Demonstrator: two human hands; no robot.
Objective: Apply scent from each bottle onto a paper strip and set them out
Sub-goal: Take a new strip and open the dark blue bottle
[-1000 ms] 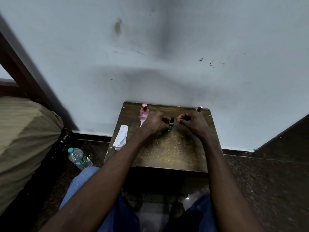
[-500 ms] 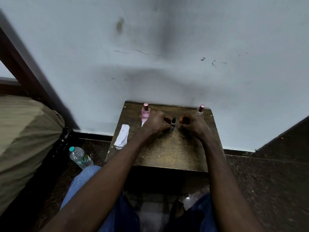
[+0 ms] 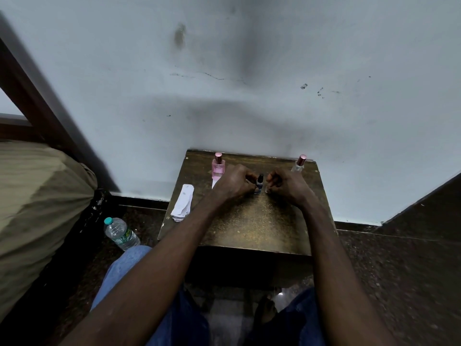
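Observation:
A small dark bottle (image 3: 259,183) with a black cap stands upright on the brown table (image 3: 252,226), between my two hands. My left hand (image 3: 234,182) is curled with its fingertips against the bottle's lower left side. Just right of the bottle, my right hand (image 3: 284,186) rests on the table with fingers pinched; a pale sliver like a paper strip shows at its fingertips. A pink bottle (image 3: 218,167) stands at the back left with a white strip (image 3: 214,183) in front of it. A clear bottle (image 3: 298,165) with a rose cap stands at the back right.
A stack of white paper strips (image 3: 183,204) lies on the table's left edge. The table stands against a white wall. A plastic water bottle (image 3: 121,233) lies on the dark floor at the left, next to an olive-covered bed (image 3: 37,201). My knees are under the table's front edge.
My right hand has dropped from near the dark bottle's cap down to the table beside it. My left hand has stayed at the bottle.

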